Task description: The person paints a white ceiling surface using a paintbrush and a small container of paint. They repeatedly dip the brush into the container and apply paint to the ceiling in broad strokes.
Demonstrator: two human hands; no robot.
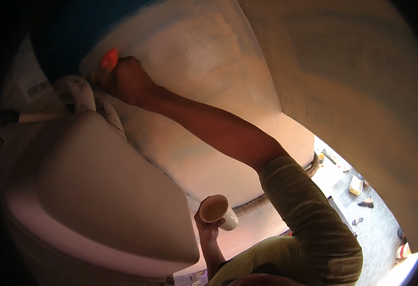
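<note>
Gripping an orange-red tool (109,60), the right hand (131,82) was at the pale wall (194,57) near a white hose (83,95); closer in, the left hand (209,230) was wrapped around a white cup (231,220).

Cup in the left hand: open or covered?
Open: the cup in the left hand shows its round rim and inside, no lid. Fill level: cannot tell.

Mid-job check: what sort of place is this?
Probably a room under renovation: the wall looks streaky and uneven, the left hand holds a cup, and a broom is on the floor below.
</note>
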